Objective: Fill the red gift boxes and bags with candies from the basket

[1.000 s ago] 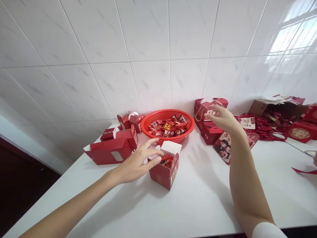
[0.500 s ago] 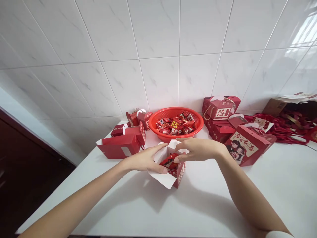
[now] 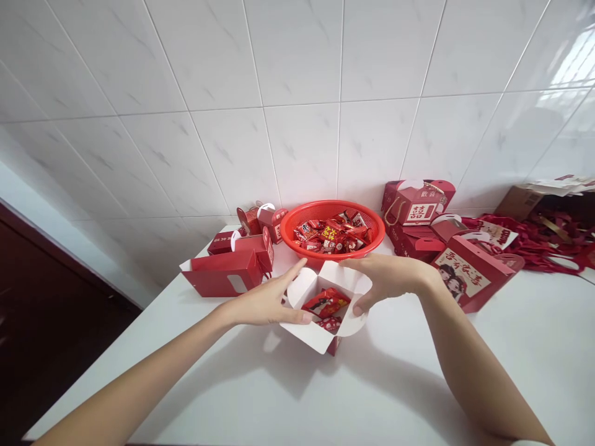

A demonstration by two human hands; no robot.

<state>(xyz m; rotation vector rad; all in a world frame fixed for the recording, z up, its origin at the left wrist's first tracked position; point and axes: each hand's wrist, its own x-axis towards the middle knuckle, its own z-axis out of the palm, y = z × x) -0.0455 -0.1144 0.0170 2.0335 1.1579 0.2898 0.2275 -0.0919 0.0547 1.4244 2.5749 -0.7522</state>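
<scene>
In front of me on the white table, a red candy box [image 3: 309, 336] stands with its white-lined flaps spread out. Red wrapped snacks [image 3: 326, 303] lie inside it. My left hand [image 3: 264, 302] holds the box's left side, thumb over the front flap and index finger stretched toward the back. Around the right flap, the thumb and fingers of my right hand [image 3: 383, 280] are closed, with the thumb on the inner face. The fingertips behind the flaps are hidden.
Right behind the box is a red plastic basket [image 3: 297, 218] of wrapped snacks. Several red boxes [image 3: 227, 272] stand at left, and more red gift boxes [image 3: 465, 275] at right. Beyond them lie dark red ribbons [image 3: 534, 244] by a cardboard carton [image 3: 523, 201]. A tiled wall closes the back.
My right hand has moved from over the box's opening to its right flap, which now leans outward. The snacks inside show more fully. My left hand stays on the box.
</scene>
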